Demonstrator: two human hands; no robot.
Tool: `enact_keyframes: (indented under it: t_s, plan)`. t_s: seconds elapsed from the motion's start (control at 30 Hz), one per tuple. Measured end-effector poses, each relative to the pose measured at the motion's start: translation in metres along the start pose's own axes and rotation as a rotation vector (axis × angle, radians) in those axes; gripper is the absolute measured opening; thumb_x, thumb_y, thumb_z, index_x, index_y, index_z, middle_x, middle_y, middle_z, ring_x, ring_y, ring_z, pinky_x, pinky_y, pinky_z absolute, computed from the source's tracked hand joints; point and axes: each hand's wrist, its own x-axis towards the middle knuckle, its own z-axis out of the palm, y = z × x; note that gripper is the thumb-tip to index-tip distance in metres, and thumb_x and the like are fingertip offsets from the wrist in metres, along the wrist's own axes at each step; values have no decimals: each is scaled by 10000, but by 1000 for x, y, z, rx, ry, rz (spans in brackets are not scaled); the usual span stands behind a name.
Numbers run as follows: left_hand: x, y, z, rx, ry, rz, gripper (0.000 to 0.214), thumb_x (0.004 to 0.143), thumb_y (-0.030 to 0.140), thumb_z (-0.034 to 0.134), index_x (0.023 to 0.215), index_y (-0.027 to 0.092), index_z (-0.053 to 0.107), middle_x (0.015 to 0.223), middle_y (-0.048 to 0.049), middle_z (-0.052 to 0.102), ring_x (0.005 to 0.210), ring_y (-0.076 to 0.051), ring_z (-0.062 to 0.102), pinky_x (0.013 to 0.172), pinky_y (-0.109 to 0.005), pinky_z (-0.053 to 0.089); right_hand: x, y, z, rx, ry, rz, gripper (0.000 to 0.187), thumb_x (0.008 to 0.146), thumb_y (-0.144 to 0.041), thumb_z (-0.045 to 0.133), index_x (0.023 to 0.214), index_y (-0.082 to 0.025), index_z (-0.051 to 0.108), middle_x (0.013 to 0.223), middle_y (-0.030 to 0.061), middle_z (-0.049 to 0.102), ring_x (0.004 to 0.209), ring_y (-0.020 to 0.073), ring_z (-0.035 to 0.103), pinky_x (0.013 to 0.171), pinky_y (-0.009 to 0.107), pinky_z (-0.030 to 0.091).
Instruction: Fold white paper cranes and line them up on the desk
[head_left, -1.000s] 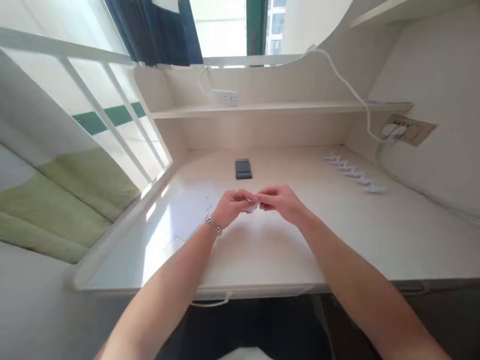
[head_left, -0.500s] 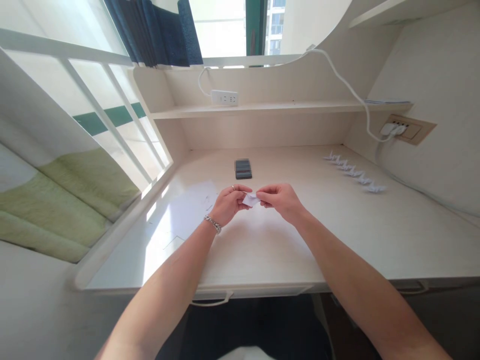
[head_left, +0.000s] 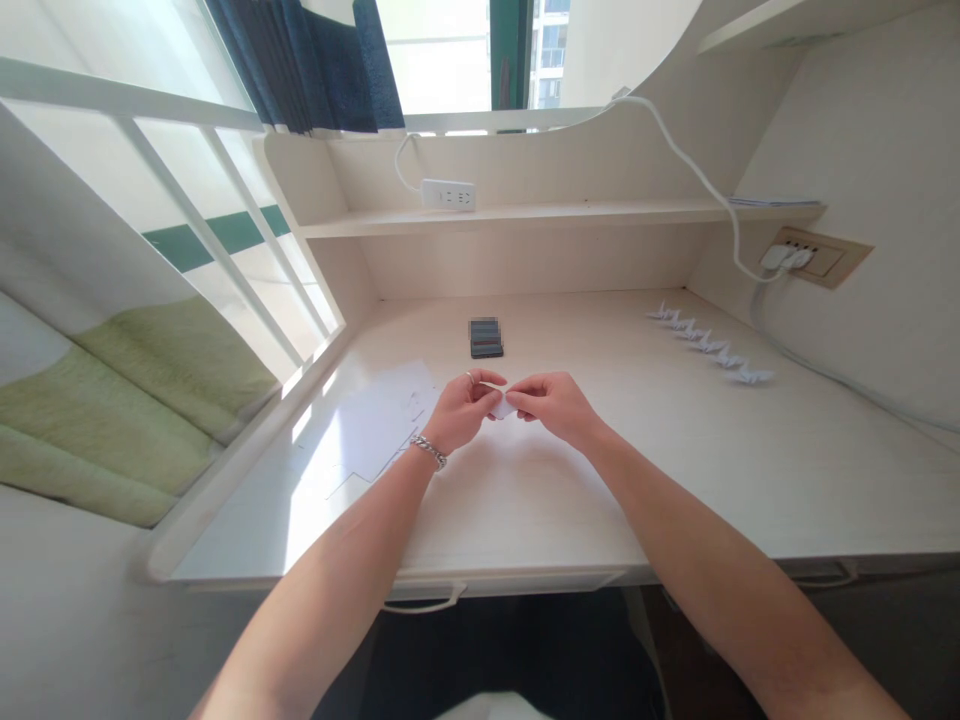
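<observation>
A small folded piece of white paper (head_left: 503, 408) is pinched between my two hands above the middle of the desk. My left hand (head_left: 466, 408), with a ring and a chain bracelet, grips its left side. On its right side, the thumb and fingers of my right hand (head_left: 551, 402) are closed. Fingers cover most of the paper, so its folds are hard to make out. Several folded white paper cranes (head_left: 706, 343) stand in a slanting row at the right. Flat white paper sheets (head_left: 379, 420) lie on the desk to the left of my left hand.
A dark rectangular object (head_left: 486, 338), blurred on top, lies beyond my hands on the white desk (head_left: 525, 510). On the shelf (head_left: 540, 214) rests a white power strip (head_left: 448, 195). A white cable (head_left: 694, 165) runs to the wall socket (head_left: 817, 258) at the right.
Both hands have drawn a little closer together, and the fingers now hide more of the folded paper. The cranes and the sheets have stayed in place.
</observation>
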Motion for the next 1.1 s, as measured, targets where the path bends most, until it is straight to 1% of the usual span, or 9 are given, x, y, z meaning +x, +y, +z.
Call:
enact_keyframes:
  t_s: [0.17,0.27,0.4,0.5,0.63,0.77,0.83,0.97,1.1]
  plan:
    - [-1,5,3,-53,35,-31,215,818,244,606,1005,139,613,658,-11,658,600,-129,618,573,-263,500,1,-1,0,6,21,3,165,706,-291,680,754,-151,753,591,24,634,562,134,550,549,260,454]
    - [-2,5,3,-96,16,-25,265,808,286,645,1025,139,609,690,-21,671,638,-141,634,589,-269,503,-1,-2,1,0,29,-9,169,710,-297,678,757,-153,752,615,29,646,569,135,553,550,260,450]
    - [-2,3,1,-39,-23,18,334,753,265,720,1034,131,600,675,-22,683,620,-133,620,609,-271,500,-2,-4,1,-16,18,-25,180,723,-308,664,761,-157,753,644,34,658,577,134,552,540,256,438]
    - [-2,3,1,-34,-21,21,309,768,264,705,1026,129,601,640,-8,667,584,-119,596,595,-265,494,-3,-5,1,-19,16,-31,175,723,-304,656,746,-157,749,626,28,651,572,134,553,539,256,435]
    - [-3,4,1,-34,-2,21,300,802,299,686,1036,130,607,681,-23,680,620,-127,627,617,-273,505,-2,-4,1,7,54,-28,172,710,-302,660,743,-158,746,606,21,643,571,137,557,549,261,446]
    - [-4,4,1,-78,-49,32,479,683,238,812,1095,139,588,719,-25,693,694,-150,662,661,-285,517,-1,-4,2,35,100,-12,149,685,-297,674,711,-165,739,605,18,642,562,132,546,558,267,460]
    - [-4,3,0,-99,-54,30,520,648,213,837,1099,142,587,748,-35,706,713,-156,670,670,-290,523,-1,-5,2,77,103,24,139,666,-290,691,696,-161,733,592,15,633,555,128,542,553,265,460]
    - [-4,2,-2,-127,-65,35,508,627,196,847,1072,135,608,803,-61,731,736,-166,683,691,-304,535,-1,-9,4,186,89,100,138,632,-277,724,678,-146,723,564,9,608,543,115,530,542,256,450]
    - [-4,4,0,-138,-60,31,455,616,190,847,1015,117,640,793,-65,733,726,-164,682,713,-316,538,-1,-10,4,207,81,108,138,635,-270,726,680,-140,721,559,7,598,540,108,518,535,250,436]
